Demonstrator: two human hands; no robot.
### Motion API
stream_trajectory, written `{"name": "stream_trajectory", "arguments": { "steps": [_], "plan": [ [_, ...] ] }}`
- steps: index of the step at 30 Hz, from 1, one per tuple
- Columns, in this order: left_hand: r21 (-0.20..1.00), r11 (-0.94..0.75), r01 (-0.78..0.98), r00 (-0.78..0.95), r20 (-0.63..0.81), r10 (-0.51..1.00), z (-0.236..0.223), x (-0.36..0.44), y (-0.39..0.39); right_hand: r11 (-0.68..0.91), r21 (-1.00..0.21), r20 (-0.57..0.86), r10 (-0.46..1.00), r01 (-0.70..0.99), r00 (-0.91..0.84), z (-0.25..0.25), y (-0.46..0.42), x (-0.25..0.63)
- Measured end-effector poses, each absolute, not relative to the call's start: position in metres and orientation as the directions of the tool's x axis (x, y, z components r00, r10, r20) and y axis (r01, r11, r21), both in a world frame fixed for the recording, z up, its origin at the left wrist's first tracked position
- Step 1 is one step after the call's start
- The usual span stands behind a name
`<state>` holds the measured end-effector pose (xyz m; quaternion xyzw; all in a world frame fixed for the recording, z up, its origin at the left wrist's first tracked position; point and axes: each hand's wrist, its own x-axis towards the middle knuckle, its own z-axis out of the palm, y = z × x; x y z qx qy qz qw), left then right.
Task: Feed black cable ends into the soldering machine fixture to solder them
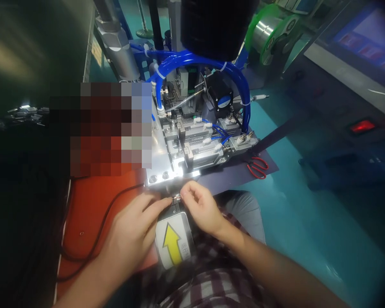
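My left hand and my right hand meet at the front edge of a metal machine plate. Both pinch a small shiny metal part between their fingertips, the left from the left side, the right from the right with its fingers curled. Just below the part lies a white label with a yellow arrow that points up toward the machine. My left forearm rests over an orange mat.
A small metal fixture with blue air hoses and pneumatic cylinders stands behind the hands. Red-handled scissors lie on a dark mat at the right. A black cable crosses the orange mat. A red light glows far right.
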<state>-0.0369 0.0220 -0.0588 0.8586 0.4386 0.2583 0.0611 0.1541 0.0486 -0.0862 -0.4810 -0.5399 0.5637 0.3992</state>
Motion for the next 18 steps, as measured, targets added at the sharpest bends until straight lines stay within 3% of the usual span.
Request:
{"name": "stream_trajectory", "arguments": {
  "steps": [4, 9, 14, 18],
  "plan": [
    [0.259, -0.604, 0.754, 0.498, 0.376, 0.782, -0.054, -0.035, 0.023, -0.074, -0.989, -0.099, 0.974, 0.129, -0.203, -0.082, 0.048, 0.153],
    [0.067, -0.552, 0.831, 0.501, 0.341, 0.795, -0.045, -0.032, 0.021, -0.211, -0.977, -0.209, 0.956, 0.011, -0.204, -0.081, 0.048, 0.150],
    [0.036, -0.559, 0.828, 0.512, 0.358, 0.781, -0.044, -0.030, 0.023, -0.309, -0.951, -0.292, 0.918, -0.022, -0.267, -0.087, 0.045, 0.156],
    [0.029, -0.565, 0.825, 0.516, 0.369, 0.773, -0.046, -0.030, 0.023, -0.218, -0.974, -0.226, 0.949, 0.057, -0.222, -0.087, 0.042, 0.157]
  ]
}}
